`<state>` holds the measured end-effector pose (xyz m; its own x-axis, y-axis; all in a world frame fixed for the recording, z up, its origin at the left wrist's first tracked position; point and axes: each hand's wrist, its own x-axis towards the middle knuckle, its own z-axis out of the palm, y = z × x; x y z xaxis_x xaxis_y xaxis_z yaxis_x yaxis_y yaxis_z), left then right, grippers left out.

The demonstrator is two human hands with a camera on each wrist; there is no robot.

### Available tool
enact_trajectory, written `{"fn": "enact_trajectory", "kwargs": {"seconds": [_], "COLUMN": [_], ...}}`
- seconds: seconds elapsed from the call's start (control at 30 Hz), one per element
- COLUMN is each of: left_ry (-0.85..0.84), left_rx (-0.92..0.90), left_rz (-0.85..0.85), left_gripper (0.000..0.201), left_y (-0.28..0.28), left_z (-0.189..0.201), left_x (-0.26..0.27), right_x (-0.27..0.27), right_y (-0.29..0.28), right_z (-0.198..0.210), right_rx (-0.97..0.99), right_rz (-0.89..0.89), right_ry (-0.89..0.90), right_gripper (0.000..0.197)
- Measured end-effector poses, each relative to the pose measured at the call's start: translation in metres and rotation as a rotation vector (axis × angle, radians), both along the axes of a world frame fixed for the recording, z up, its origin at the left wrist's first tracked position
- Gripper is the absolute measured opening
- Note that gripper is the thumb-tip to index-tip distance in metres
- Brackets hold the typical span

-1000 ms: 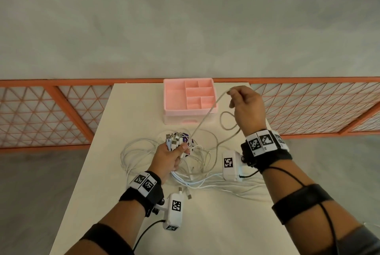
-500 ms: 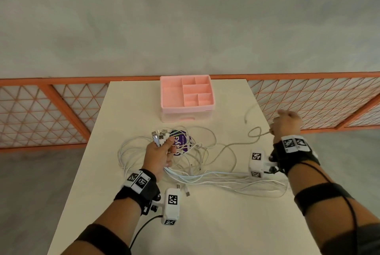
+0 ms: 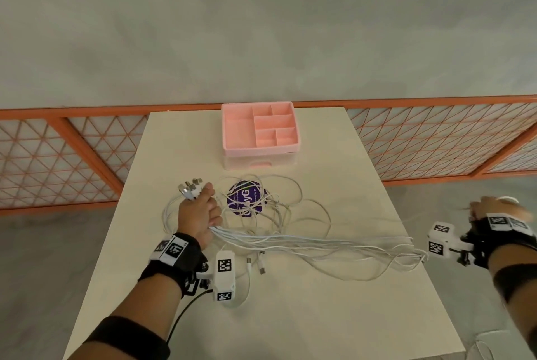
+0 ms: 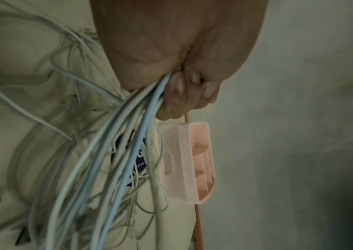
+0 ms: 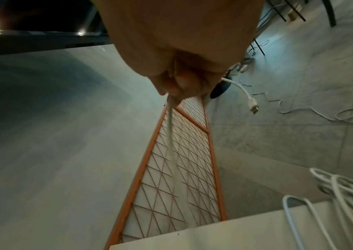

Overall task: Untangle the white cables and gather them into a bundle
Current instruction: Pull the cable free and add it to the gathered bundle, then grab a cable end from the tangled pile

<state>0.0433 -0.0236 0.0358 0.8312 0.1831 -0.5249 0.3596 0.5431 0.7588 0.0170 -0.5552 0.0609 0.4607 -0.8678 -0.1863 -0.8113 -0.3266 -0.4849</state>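
Observation:
Several white cables (image 3: pixel 293 239) lie tangled across the middle of the table (image 3: pixel 290 316), running from left to right. My left hand (image 3: pixel 200 211) grips a bunch of them, its fingers (image 4: pixel 184 94) curled round the strands (image 4: pixel 132 132), and the plugs (image 3: pixel 190 188) stick out above the fist. My right hand (image 3: pixel 491 208) is out past the table's right edge and pinches one cable (image 5: pixel 170 121) near its end. That cable's plug (image 5: pixel 253 105) hangs free beyond the fingers.
A pink compartment organiser (image 3: pixel 260 134) with a drawer stands at the far middle of the table. A purple round sticker (image 3: pixel 247 199) lies under the cable loops. An orange lattice fence (image 3: pixel 436 141) runs behind the table. More cable lies on the floor (image 5: pixel 321 115).
My right hand swung from above the table near the organiser out to the right past the table edge, drawing one cable with it. The left hand kept its grip on the plug ends.

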Motion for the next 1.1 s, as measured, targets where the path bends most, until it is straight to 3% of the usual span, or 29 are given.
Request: {"fn": "enact_trajectory", "kwargs": {"seconds": [0.07,0.17,0.33,0.37,0.43,0.53,0.6,0.67,0.73,0.87,1.1], "left_ry": [-0.024,-0.075,-0.159,-0.172,-0.176,-0.17,-0.152,-0.134,-0.147,-0.201,-0.222], "left_rx": [-0.019,-0.066,-0.105,-0.11,-0.135,-0.152,-0.174,-0.221,-0.249,-0.24,-0.278], "left_rz": [-0.037,-0.093,-0.159,-0.16,-0.132,-0.033,0.019,0.049,0.064,0.101,0.152], "left_gripper": [0.023,0.031,0.034,0.034,0.034,0.035,0.036,0.037,0.036,0.03,0.039], "left_y": [-0.012,-0.03,-0.055,-0.059,-0.068,-0.075,-0.076,-0.073,-0.065,-0.041,0.008], "left_z": [0.008,0.029,0.065,0.071,0.08,0.089,0.094,0.098,0.1,0.097,0.083], "left_x": [0.0,0.001,0.001,0.0,0.001,0.005,0.007,0.008,0.01,0.017,0.034], "right_x": [-0.004,-0.006,0.025,0.028,0.022,0.004,-0.001,-0.002,-0.001,0.001,-0.007], "right_y": [0.02,0.065,0.15,0.177,0.236,0.303,0.326,0.331,0.319,0.277,0.168], "right_z": [0.003,0.0,-0.003,0.005,0.024,0.038,0.02,0.005,-0.009,-0.027,-0.052], "right_rx": [0.115,0.245,0.552,0.562,0.581,0.655,0.46,0.292,0.223,0.029,-0.149], "right_rz": [-0.04,-0.005,0.198,0.282,0.641,1.274,1.475,1.429,1.354,1.351,1.11], "right_ry": [-0.005,-0.153,-0.34,-0.424,-0.518,-0.319,-0.22,-0.271,-0.261,-0.069,0.298], "right_gripper": [0.049,0.056,0.044,0.041,0.027,0.053,0.042,0.023,0.028,0.026,0.038]}}
